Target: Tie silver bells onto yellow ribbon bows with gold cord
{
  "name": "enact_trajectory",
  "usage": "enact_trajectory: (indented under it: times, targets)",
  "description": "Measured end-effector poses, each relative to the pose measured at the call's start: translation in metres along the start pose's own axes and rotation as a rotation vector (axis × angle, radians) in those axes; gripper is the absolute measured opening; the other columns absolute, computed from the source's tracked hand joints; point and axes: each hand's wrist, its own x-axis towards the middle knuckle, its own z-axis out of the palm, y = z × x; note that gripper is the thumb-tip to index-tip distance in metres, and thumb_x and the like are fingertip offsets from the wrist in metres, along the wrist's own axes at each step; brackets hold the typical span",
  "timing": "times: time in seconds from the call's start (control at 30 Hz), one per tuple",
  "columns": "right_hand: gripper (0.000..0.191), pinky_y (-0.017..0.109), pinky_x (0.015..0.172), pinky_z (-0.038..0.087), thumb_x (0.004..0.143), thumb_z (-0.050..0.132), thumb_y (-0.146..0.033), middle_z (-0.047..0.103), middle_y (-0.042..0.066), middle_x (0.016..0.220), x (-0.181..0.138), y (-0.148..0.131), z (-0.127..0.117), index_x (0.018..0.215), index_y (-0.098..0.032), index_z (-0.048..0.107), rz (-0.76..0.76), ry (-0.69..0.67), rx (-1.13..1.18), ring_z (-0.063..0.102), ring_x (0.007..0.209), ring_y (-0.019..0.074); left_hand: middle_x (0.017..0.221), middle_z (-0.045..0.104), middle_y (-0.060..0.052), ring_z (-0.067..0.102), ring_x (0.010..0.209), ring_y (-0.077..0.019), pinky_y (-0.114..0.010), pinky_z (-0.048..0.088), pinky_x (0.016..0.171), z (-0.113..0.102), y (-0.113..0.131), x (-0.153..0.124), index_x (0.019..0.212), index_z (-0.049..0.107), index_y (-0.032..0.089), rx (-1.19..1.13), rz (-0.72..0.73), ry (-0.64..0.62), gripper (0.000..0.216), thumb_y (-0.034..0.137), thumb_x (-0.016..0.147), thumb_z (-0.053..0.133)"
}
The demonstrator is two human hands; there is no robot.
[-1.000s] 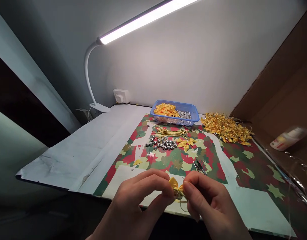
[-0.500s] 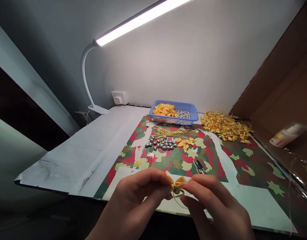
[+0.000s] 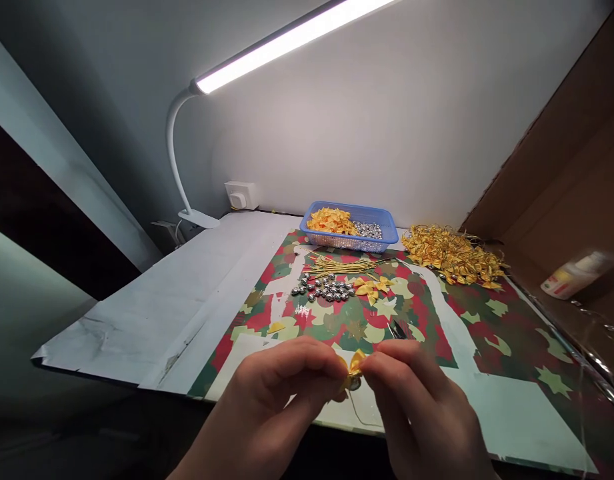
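Observation:
Between my hands, above the table's front edge, is a yellow ribbon bow [image 3: 357, 362] with a small silver bell [image 3: 355, 384] against its lower middle. My left hand [image 3: 291, 393] pinches the bow's left side between thumb and fingertips. On the opposite side my right hand [image 3: 424, 400] has its fingertips closed at the bow's right loop. A thin cord [image 3: 357, 410] hangs below the bow and curves toward my right hand. Just beyond that hand lies a pair of thread snips [image 3: 397, 329], partly covered by it.
Silver bells [image 3: 331, 289], gold cords [image 3: 341, 266] and loose yellow bows [image 3: 371, 289] lie mid-table. Behind them stands a blue basket [image 3: 391, 235] with bows and bells. A heap of corded bows [image 3: 451, 257] is at right, near a white bottle [image 3: 574, 277]. A lamp [image 3: 174, 153] stands left.
My right hand has moved slightly left and its fingers have drawn together at the bow. It covers more of the snips. The cord loop under the bow has dropped into a longer hanging strand.

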Motion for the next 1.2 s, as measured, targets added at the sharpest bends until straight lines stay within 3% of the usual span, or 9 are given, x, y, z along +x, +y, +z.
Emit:
enact_trajectory:
  times: [0.13,0.3,0.57,0.67,0.73,0.87,1.07,1.13,1.2]
  targets:
    - [0.022,0.021,0.069,0.054,0.096,0.053,-0.008,0.06,0.004,0.102,-0.001,0.002,0.001,0.111,-0.022,0.06,0.063,-0.002,0.137,0.063,0.077,0.0108,0.076,0.071,0.001,0.067,0.075,-0.0166,-0.023,0.056,0.072,-0.001,-0.001,-0.001,0.079,0.074,0.023,-0.011,-0.007,-0.028,0.016,0.026,0.093,0.066]
    - [0.03,0.024,0.069,0.056,0.097,0.054,-0.005,0.068,0.005,0.104,0.001,0.005,0.006,0.116,-0.026,0.064,-0.026,0.066,0.167,0.066,0.082,0.0152,0.075,0.069,0.001,0.065,0.074,-0.0158,-0.022,0.055,0.072,-0.002,0.003,0.0,0.08,0.073,0.023,-0.028,-0.031,-0.07,0.019,0.03,0.095,0.065]
    - [0.025,0.022,0.068,0.054,0.098,0.051,-0.006,0.067,0.004,0.095,0.002,0.002,0.009,0.112,-0.023,0.063,0.033,0.065,0.29,0.062,0.074,0.0119,0.091,0.072,-0.002,0.069,0.08,-0.0178,-0.025,0.055,0.074,-0.005,-0.007,-0.004,0.082,0.074,0.025,0.121,0.142,-0.047,0.016,0.019,0.094,0.065]
    - [0.026,0.022,0.068,0.054,0.096,0.052,-0.005,0.067,0.004,0.097,0.0,0.0,0.01,0.112,-0.022,0.063,0.037,0.081,0.251,0.063,0.075,0.0124,0.095,0.071,0.0,0.068,0.086,-0.0189,-0.025,0.056,0.076,-0.005,-0.006,-0.008,0.096,0.072,0.029,-0.027,0.001,-0.07,0.007,0.024,0.091,0.07]
    - [0.027,0.023,0.068,0.054,0.096,0.053,-0.004,0.067,0.005,0.097,-0.001,-0.001,0.01,0.111,-0.023,0.063,0.032,0.099,0.216,0.064,0.075,0.0133,0.092,0.069,0.001,0.067,0.083,-0.0176,-0.025,0.055,0.075,-0.005,-0.003,-0.008,0.105,0.068,0.031,-0.164,-0.1,-0.043,0.015,0.034,0.091,0.071]
    - [0.032,0.022,0.078,0.055,0.093,0.055,-0.001,0.068,0.004,0.103,-0.005,-0.001,0.01,0.115,-0.024,0.063,0.0,0.131,0.153,0.067,0.082,0.0126,0.08,0.065,0.001,0.059,0.077,-0.0152,-0.024,0.05,0.073,-0.002,0.003,-0.003,0.091,0.067,0.021,-0.22,-0.224,-0.087,0.024,0.046,0.092,0.067]
    - [0.026,0.031,0.105,0.05,0.097,0.056,-0.008,0.072,0.005,0.104,-0.014,0.002,0.018,0.115,-0.024,0.065,-0.011,0.16,-0.01,0.071,0.091,0.0153,0.074,0.06,0.003,0.052,0.072,-0.0142,-0.025,0.045,0.07,0.006,0.007,-0.001,0.08,0.066,0.019,-0.155,-0.238,-0.12,0.029,0.044,0.093,0.065]
    - [0.027,0.033,0.105,0.051,0.098,0.055,-0.01,0.072,0.005,0.104,-0.013,-0.002,0.022,0.117,-0.025,0.066,0.006,0.163,0.02,0.071,0.092,0.0163,0.074,0.06,0.002,0.053,0.073,-0.0149,-0.025,0.045,0.071,0.007,0.005,-0.001,0.079,0.066,0.019,-0.15,-0.229,-0.098,0.028,0.043,0.093,0.066]
    - [0.028,0.029,0.091,0.058,0.101,0.052,-0.014,0.071,0.004,0.107,-0.01,-0.006,0.021,0.12,-0.028,0.067,0.092,0.169,0.113,0.071,0.087,0.0153,0.073,0.061,0.002,0.054,0.073,-0.0156,-0.026,0.046,0.073,0.007,0.002,0.0,0.079,0.066,0.019,-0.165,-0.223,-0.061,0.026,0.042,0.092,0.067]
